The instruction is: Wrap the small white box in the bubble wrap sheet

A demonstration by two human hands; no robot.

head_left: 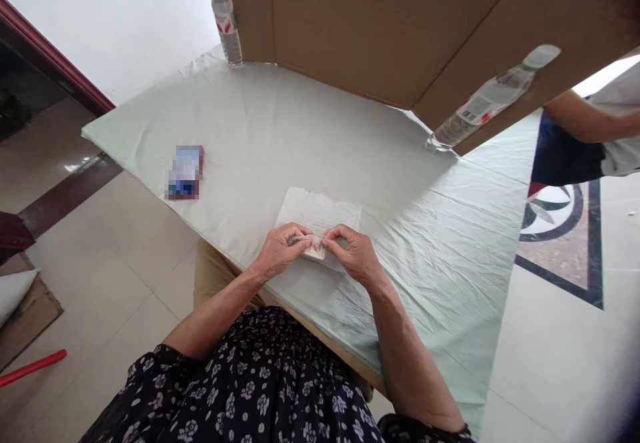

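A whitish, textured sheet that looks like bubble wrap [325,208] lies near the table's front edge, with a see-through part showing at its near right. Both hands meet over its near side. My left hand [283,249] pinches the wrap from the left, thumb and fingers together. From the right, my right hand [350,251] pinches the same wrap close to the left fingertips. Between the hands shows a small pale object with reddish marks [315,251], partly under the wrap; its kind I cannot make out.
A pale green cloth [250,129] covers the table. On its left lies a pixelated phone-like object [186,173]. A tall cardboard panel [340,36] stands behind, with a water bottle at the left [227,23] and another bottle [490,103] at the right. Another person's arm [585,116] shows far right.
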